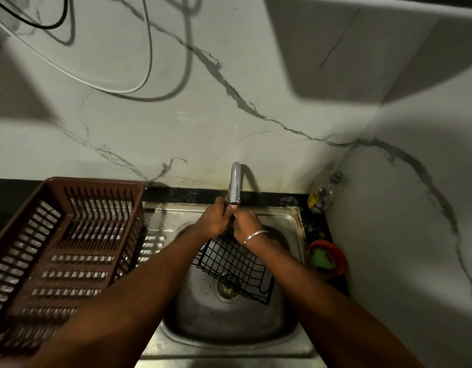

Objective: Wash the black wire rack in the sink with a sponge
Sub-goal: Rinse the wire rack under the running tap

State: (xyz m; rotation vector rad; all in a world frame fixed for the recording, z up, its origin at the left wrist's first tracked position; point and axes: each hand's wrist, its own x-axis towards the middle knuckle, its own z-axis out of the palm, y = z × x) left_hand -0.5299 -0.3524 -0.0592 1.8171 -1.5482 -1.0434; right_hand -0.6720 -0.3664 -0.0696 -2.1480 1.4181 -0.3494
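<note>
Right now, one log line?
hands: left hand, right hand together under tap | wire rack: in sink | sponge: not held

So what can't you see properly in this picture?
- Head view: whether water runs from the tap; too faint.
- What the left hand and right hand hold; the fingers hide it.
- Far end of the wire rack; behind the hands.
- Bottle label; too small, dark.
- Near part of the brown basket; an arm covers it.

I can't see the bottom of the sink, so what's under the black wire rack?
Under the black wire rack you can see the sink floor and its round drain through the wires. The rack's top end is hidden behind the left hand and right hand.
</note>
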